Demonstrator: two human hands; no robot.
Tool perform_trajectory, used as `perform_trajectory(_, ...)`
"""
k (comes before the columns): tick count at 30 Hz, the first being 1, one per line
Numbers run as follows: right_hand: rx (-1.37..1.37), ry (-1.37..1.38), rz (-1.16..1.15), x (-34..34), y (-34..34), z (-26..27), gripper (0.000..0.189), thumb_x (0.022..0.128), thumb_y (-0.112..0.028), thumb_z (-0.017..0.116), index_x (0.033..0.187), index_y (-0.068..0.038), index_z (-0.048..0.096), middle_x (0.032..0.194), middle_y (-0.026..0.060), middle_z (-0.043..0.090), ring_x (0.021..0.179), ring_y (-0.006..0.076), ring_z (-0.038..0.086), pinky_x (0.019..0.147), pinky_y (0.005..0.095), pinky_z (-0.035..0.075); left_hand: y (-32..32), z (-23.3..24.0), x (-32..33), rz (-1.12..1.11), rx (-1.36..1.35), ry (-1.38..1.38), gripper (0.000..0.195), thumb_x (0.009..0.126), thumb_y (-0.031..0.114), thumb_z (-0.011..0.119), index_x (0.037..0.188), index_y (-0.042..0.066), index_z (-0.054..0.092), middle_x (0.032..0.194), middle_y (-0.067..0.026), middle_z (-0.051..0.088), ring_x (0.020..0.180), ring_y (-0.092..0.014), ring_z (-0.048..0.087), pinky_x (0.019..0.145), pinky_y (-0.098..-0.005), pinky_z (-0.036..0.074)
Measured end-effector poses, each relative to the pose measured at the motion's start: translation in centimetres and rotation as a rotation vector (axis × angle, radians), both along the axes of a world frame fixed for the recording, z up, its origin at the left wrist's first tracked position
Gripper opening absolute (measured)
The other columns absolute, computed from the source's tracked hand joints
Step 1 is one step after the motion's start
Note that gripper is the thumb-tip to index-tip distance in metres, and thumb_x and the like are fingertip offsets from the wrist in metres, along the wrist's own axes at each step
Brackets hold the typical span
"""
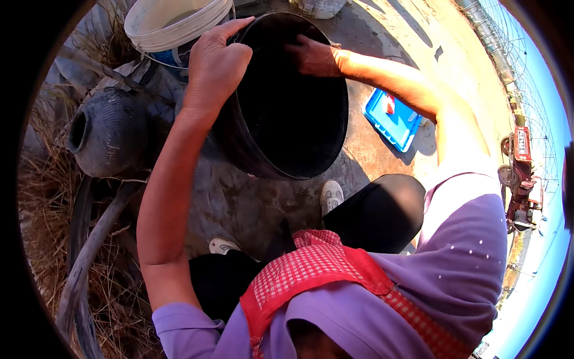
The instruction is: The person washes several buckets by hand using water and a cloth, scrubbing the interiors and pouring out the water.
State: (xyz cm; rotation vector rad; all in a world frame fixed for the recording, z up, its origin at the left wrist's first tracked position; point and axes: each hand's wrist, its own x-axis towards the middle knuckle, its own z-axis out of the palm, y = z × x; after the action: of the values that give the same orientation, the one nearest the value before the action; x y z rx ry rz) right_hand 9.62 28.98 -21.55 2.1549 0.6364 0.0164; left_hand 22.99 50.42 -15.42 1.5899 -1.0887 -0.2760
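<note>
A large dark round vat point(233, 134) stands tilted before me, its mouth facing up towards me. My left hand point(219, 63) grips the vat's rim at the upper left, index finger stretched along the edge. Inside the mouth, near the upper right rim, is my right hand point(314, 56), blurred, with its fingers partly lost in shadow; whether it holds anything cannot be told. The vat's inside is too dark to show any contents. Right of the vat, under my right forearm, a blue plastic tray point(392, 119) lies on the ground with a small red and white item point(390, 105) on it.
A white plastic bucket point(179, 27) with a wire handle stands beside the vat, upper left. A grey ribbed clay jar point(112, 132) lies on its side at left, near weathered branches point(89, 256) and dry grass. Another pale container point(318, 6) is at the top. A red vehicle point(522, 175) stands far right.
</note>
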Motion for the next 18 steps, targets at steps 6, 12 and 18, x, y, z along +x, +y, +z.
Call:
perform_trajectory(6, 0.996, 0.596, -0.685, -6.7, 8.7, -9.4, 0.021, 0.074, -0.022, 0.055, 0.091, -0.013, 0.065, 0.096, 0.0129, 0.061, 0.105, 0.0324, 0.050, 0.086, 0.0484, 0.040, -1.1, 0.0, -1.3, 0.009, 0.011, -0.054, 0.051, 0.062, 0.003, 0.050, 0.111, 0.012, 0.063, 0.087, -0.0051, 0.062, 0.070, -0.012, 0.053, 0.067, -0.0228, 0.043)
perform_trajectory(12, 0.179, 0.289, -0.136, -1.6, 3.5, -8.3, 0.024, 0.076, -0.025, 0.056, 0.096, -0.012, 0.064, 0.096, 0.0116, 0.063, 0.107, 0.0283, 0.052, 0.090, 0.0411, 0.042, -1.3, -0.3, -2.6, -0.013, -0.077, -0.181, 0.053, 0.063, 0.001, 0.050, 0.113, 0.012, 0.062, 0.091, -0.0016, 0.063, 0.063, -0.006, 0.049, 0.062, -0.0207, 0.043)
perform_trajectory(18, 0.556, 0.169, -0.756, -1.1, 5.3, -14.7, 0.024, 0.076, -0.022, 0.056, 0.095, -0.010, 0.064, 0.095, 0.0119, 0.063, 0.107, 0.0280, 0.052, 0.088, 0.0402, 0.043, -0.6, 0.2, -3.0, -0.011, -0.022, -0.148, 0.052, 0.065, 0.001, 0.050, 0.114, 0.011, 0.061, 0.091, -0.0023, 0.063, 0.071, -0.007, 0.053, 0.067, -0.0213, 0.045)
